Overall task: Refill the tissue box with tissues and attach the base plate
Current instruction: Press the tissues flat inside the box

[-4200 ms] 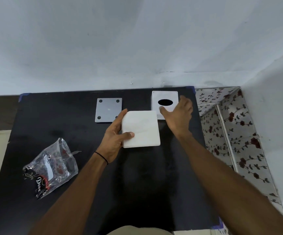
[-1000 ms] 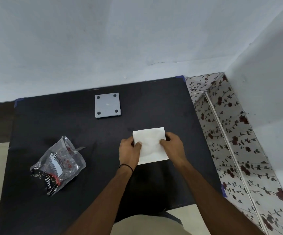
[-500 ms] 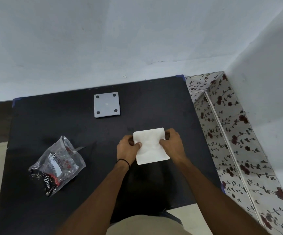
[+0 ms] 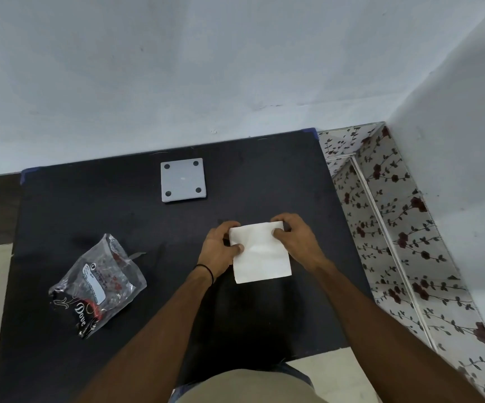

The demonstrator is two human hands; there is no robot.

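A white square stack of tissues (image 4: 261,257) is held just above the black table (image 4: 61,213), right of centre. My left hand (image 4: 221,251) grips its left edge, thumb on top. My right hand (image 4: 296,239) grips the far right corner, thumb on top too. The white tissue box does not show as a separate thing; whether it sits under the stack I cannot tell. The grey square base plate (image 4: 183,180), with a dark dot in each corner, lies flat at the back of the table, apart from both hands.
A crumpled clear plastic wrapper (image 4: 99,283) with dark print lies on the table's left half. A wall runs along the table's far edge. A flower-patterned ledge (image 4: 395,228) borders the right side. My torso is at the near edge.
Earlier the box stood at the back right with my right hand on it; it no longer shows there. The tissues came nearer, both hands on them. In the last second my fingers shifted slightly.
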